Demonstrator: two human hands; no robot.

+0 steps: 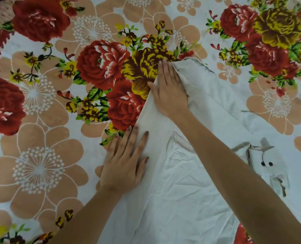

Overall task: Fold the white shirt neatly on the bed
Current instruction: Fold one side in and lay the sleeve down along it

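A wrinkled white shirt (181, 199) of thin woven cloth lies spread across a bedsheet (40, 173) printed with red, yellow and peach flowers. The left hand (125, 164) rests flat, fingers straight, on the shirt's straight folded left edge. Farther up, the right hand (169, 92) presses flat with straight fingers on the narrow, bunched tip of the fold. Two small dark buttons (270, 163) show at right.

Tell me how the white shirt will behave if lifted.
Probably floppy: the white shirt is creased and bunched, so it would sag. Likely light; the cloth looks thin. Its fold may spring open unless the left hand and right hand press it flat.
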